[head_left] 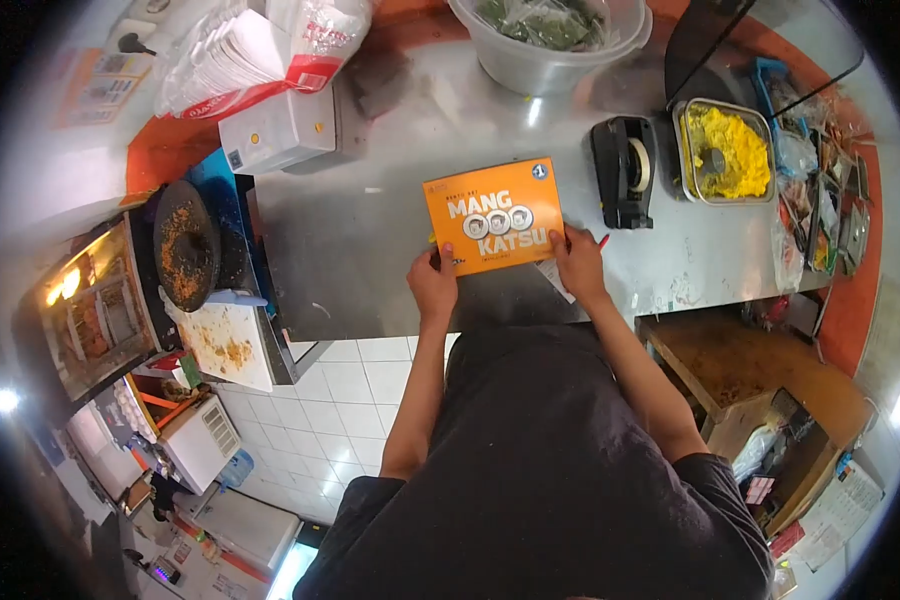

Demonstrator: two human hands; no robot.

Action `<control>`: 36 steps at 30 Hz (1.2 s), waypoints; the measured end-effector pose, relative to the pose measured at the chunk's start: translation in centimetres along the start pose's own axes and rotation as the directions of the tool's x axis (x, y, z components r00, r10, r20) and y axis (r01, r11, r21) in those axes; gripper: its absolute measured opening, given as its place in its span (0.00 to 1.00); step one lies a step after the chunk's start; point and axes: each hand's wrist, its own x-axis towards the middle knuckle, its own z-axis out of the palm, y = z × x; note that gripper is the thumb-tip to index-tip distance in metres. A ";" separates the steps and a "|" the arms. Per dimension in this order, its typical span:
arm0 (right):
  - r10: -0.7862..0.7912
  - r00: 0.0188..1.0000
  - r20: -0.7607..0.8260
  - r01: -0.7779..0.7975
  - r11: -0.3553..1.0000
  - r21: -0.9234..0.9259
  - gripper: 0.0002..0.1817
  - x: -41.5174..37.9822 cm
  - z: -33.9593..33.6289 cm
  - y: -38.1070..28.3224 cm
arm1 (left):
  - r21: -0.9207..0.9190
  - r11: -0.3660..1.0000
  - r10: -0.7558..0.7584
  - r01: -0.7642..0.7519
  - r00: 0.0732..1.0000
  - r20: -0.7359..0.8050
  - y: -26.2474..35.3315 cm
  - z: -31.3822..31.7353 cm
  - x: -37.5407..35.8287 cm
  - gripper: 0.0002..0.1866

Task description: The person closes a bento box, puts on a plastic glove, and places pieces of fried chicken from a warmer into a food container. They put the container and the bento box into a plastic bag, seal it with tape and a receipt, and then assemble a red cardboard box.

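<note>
Hands at edges of orange box; dispenser apart

Counted clockwise around the one orange box, which carries three badges and sits at the dial's centre over one steel worktop: one tub between twelve and one o'clock; one dispenser with one tape roll, just past two; one tray, farther out, between two and three; two grips, the right grip at four and the left grip at seven; one blue jug between seven and eight; one board at eight; one pan at nine; one white carton and one bag at ten. Packets near three overlap too closely to count.
</note>
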 end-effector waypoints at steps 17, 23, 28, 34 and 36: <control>0.066 0.989 0.134 -0.134 0.790 0.598 0.21 3.3 -6.3 -3.8 | -0.552 0.685 -0.264 0.476 0.868 0.421 5.7 -0.9 1.6 0.23; -0.015 0.893 -0.450 0.120 0.971 0.206 0.17 1.2 -11.4 -2.7 | -0.630 0.684 -0.188 0.369 0.923 0.336 7.5 -3.3 1.0 0.22; 0.294 0.945 -0.141 -0.237 0.916 0.323 0.19 3.0 -11.8 4.7 | -0.689 0.643 -0.216 0.334 0.942 0.255 8.0 -4.7 1.5 0.21; 0.208 0.977 -0.047 -0.057 0.466 0.883 0.16 -1.1 -10.6 6.4 | -0.672 0.653 -0.208 0.351 0.935 0.286 8.3 -5.9 1.4 0.24; 0.176 0.972 -0.158 0.039 0.541 0.840 0.15 -1.8 -9.6 7.6 | -0.684 0.636 -0.198 0.357 0.932 0.302 8.4 -5.9 1.0 0.24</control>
